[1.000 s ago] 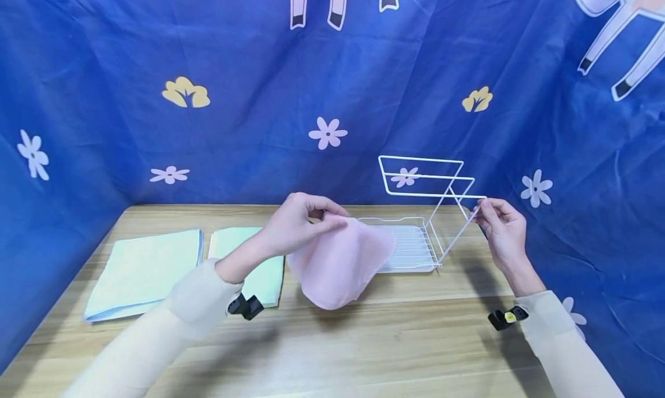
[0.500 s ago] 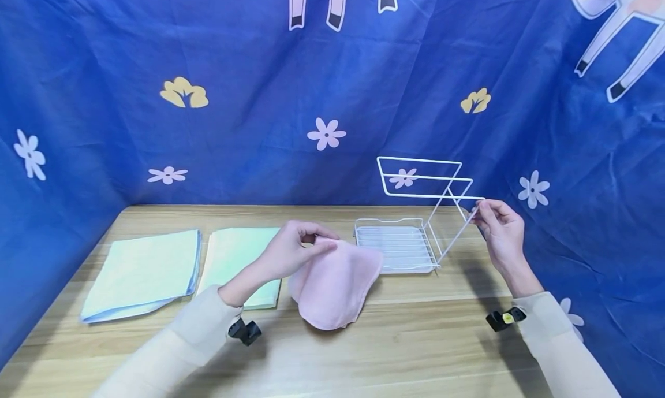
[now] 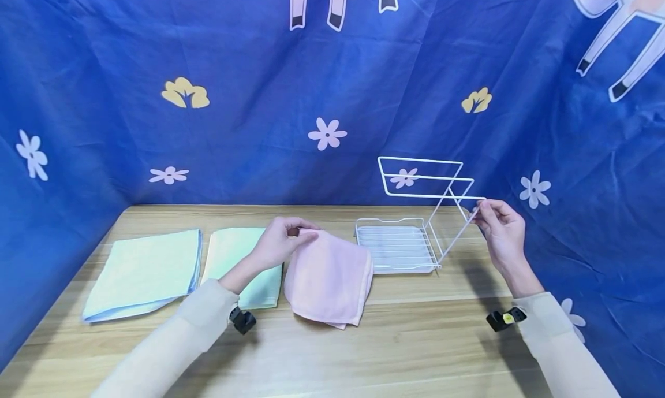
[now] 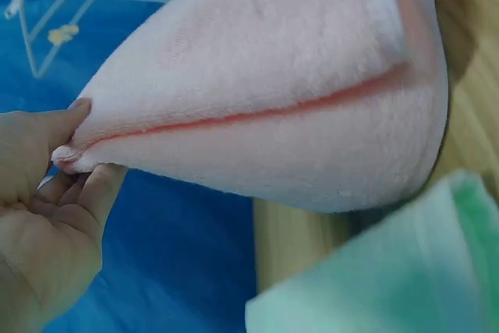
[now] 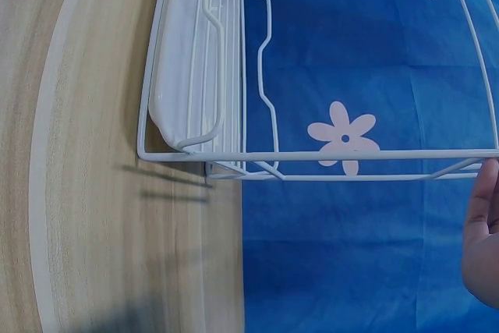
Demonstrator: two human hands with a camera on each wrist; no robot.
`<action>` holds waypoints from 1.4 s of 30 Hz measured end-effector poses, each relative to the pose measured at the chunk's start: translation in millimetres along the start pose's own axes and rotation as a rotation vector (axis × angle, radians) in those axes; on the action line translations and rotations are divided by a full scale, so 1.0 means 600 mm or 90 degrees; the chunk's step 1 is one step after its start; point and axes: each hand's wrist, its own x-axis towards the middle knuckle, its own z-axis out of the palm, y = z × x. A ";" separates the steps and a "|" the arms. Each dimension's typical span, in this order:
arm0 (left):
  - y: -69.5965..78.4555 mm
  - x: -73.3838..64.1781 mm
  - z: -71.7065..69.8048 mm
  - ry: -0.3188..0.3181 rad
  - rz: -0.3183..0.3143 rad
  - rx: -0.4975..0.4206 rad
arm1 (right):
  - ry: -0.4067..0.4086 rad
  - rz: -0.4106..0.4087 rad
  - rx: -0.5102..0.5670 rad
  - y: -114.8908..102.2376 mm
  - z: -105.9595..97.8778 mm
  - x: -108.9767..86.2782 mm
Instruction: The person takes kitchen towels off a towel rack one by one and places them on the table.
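Observation:
Between thumb and fingers, my left hand (image 3: 280,242) pinches the upper corner of a folded pink towel (image 3: 332,279). The towel slants down from that corner, its lower part close over the table, left of the rack. In the left wrist view the pinched corner of the pink towel (image 4: 257,68) and the fold line along it show clearly. My right hand (image 3: 501,230) pinches the upper right corner of a white wire rack (image 3: 429,196). That rack stands upright on the table with a white drip tray (image 3: 395,245) in its base. Only part of the right hand (image 5: 482,232) shows in the right wrist view.
Left of the pink towel lies a folded green towel (image 3: 262,288), partly behind the left hand. Farther left is a folded pale towel (image 3: 148,271) with blue edges. A blue patterned curtain (image 3: 260,97) hangs along the back and sides of the wooden table (image 3: 395,352).
My left hand has moved left and down, away from the rack, bringing the pink towel down beside the green one. The right hand keeps its grip on the rack, which stays in place.

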 end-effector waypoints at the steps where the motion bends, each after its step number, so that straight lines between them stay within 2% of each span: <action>1: -0.007 0.003 -0.001 0.005 -0.002 0.006 | -0.001 0.000 0.001 0.000 0.000 0.000; 9: -0.047 0.018 -0.011 0.052 -0.013 0.067 | 0.000 0.001 -0.005 0.002 -0.003 -0.001; 21: -0.082 0.026 0.002 0.106 -0.088 0.104 | 0.005 0.004 -0.002 0.003 -0.003 -0.005; 34: -0.102 0.039 0.020 0.096 -0.128 0.151 | 0.009 0.005 -0.003 0.003 -0.003 -0.003; 42: -0.108 0.035 0.015 0.055 -0.167 0.162 | 0.001 0.005 0.000 0.001 -0.003 0.001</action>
